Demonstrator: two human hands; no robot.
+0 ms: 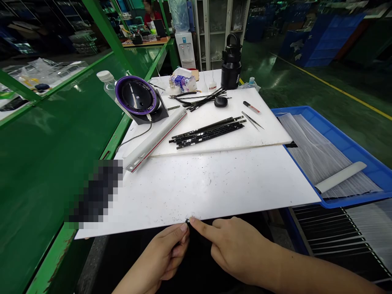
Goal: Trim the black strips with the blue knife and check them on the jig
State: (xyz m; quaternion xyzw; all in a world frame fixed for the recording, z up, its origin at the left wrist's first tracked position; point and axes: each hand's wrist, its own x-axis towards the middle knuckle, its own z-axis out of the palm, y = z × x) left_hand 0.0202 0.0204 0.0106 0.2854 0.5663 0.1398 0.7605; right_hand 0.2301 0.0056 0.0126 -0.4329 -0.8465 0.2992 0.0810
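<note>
At the near edge of the white board (214, 179), my left hand (165, 255) is closed, pinching a small dark piece (187, 221) between thumb and forefinger. Most of that piece is covered by the fingers, so its kind does not show. From the other side, my right hand (235, 247) reaches its stretched forefinger to the piece, tip touching or almost touching it; the other fingers are loosely curled and grip nothing visible. Tiny dark specks lie on the board just beyond the fingertips. Farther back, a bundle of black strips (210, 132) rests on a white foam sheet (263, 130).
Tweezers (251, 120), a marker (251, 107), a black case (221, 101) and pliers (182, 98) lie on the foam. A long white bar (156, 141) and a round fan (135, 95) stand left. Behind is a black bottle (231, 67); right, a blue tray (361, 147).
</note>
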